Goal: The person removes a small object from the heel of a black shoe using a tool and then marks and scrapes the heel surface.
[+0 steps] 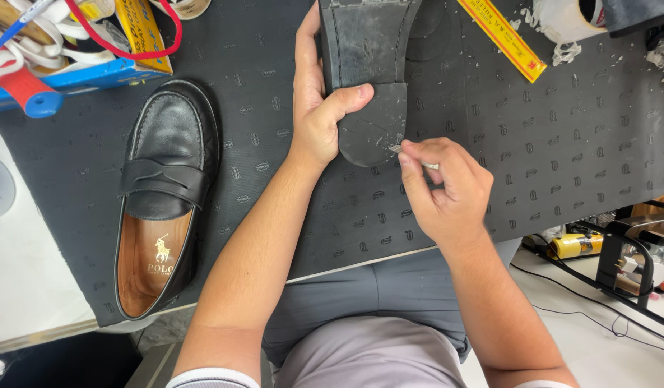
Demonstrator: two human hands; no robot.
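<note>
In the head view, the left hand (319,108) grasps an upturned black shoe with a worn dark rubber sole (368,50). The palm lies along the left edge of the sole and the thumb presses across the rounded heel part, which points to the near side. The shoe rests on a dark patterned mat (547,144) that covers the tabletop, a little far from the middle of the scene.

The right hand (443,190) is clenched around a small thin metal tool (411,154), pinched between the thumb and the fingers. The tip of the tool touches the right near edge of the heel. Pale scratch marks and small white flakes show on the heel beside the tip.

At the left on the same mat lies a second black leather loafer with a tan lining (163,194), upright with its opening to the near side, well apart from both hands. At the far left stands a blue tray with white straps and a red cord (73,43). A yellow ruler (500,36) lies at the far right, near a white roll (565,18). White shavings are scattered on the mat at the far right.
</note>
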